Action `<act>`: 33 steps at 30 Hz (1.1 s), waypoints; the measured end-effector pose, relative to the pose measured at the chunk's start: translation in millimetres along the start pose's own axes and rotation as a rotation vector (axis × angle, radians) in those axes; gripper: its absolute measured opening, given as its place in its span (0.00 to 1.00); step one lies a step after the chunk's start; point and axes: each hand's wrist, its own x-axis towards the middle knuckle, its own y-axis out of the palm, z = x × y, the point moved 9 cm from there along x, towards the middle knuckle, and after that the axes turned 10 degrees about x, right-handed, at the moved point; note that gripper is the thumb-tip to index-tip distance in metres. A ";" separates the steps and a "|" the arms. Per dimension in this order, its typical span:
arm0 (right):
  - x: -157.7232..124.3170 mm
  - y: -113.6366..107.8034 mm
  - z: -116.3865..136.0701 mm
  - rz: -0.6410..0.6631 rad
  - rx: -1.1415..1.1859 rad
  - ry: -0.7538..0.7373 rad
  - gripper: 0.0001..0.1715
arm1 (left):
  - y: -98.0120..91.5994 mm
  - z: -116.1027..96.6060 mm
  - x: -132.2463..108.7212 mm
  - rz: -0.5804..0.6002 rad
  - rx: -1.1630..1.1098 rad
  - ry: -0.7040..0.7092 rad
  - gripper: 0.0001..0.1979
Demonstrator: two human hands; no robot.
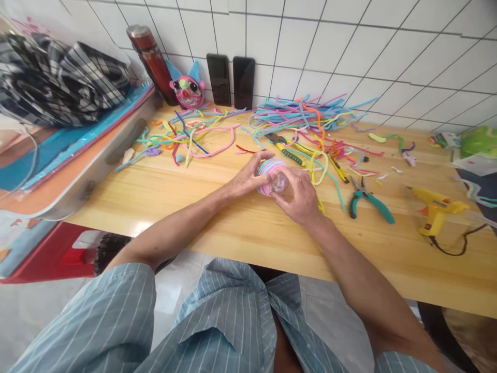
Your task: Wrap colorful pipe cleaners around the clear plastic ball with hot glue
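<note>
Between both hands, above the middle of the wooden table (186, 207), is a small round clear plastic piece wrapped in pink, blue and purple pipe cleaners (272, 167). Its bare clear end (280, 181) faces right and toward me. My left hand (254, 173) grips the wrapped side, thumb across the front. The fingers of my right hand (298, 194) curl round the clear end from the right. Just behind my hands lie green-handled pliers (289, 153) and loose yellow pipe cleaners (321, 168). Parts of the held piece are hidden by my fingers.
At right lie teal-handled pliers (370, 202), a yellow glue gun (437, 207) with its cord, and a yellow cutter knife (339, 168). Along the tiled wall stand a red flask (153, 65), a decorated face figure (188, 92), two phones (244, 83) and piled pipe cleaners (298, 116). A bin (112, 150) borders the left.
</note>
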 end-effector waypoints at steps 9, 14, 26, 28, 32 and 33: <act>-1.6 -4.0 -9.7 0.029 -0.039 0.018 0.56 | 3.2 -6.9 14.4 -0.022 -0.024 0.076 0.28; -3.0 -11.1 -10.2 0.033 -0.079 0.020 0.57 | 7.5 -9.7 19.2 -0.045 -0.090 0.141 0.32; -4.4 -13.9 -0.3 0.113 -0.105 0.085 0.58 | 11.4 -13.2 10.4 -0.070 -0.008 0.202 0.25; -3.5 -15.2 0.6 0.124 -0.103 0.109 0.56 | 11.5 -15.7 6.7 -0.075 -0.010 0.214 0.24; -3.5 -20.5 0.7 0.106 -0.117 0.138 0.55 | 11.1 -23.5 -1.1 -0.101 0.005 0.286 0.25; -3.9 -21.3 1.1 0.100 -0.122 0.133 0.56 | 11.0 -24.2 -2.5 -0.107 0.009 0.298 0.25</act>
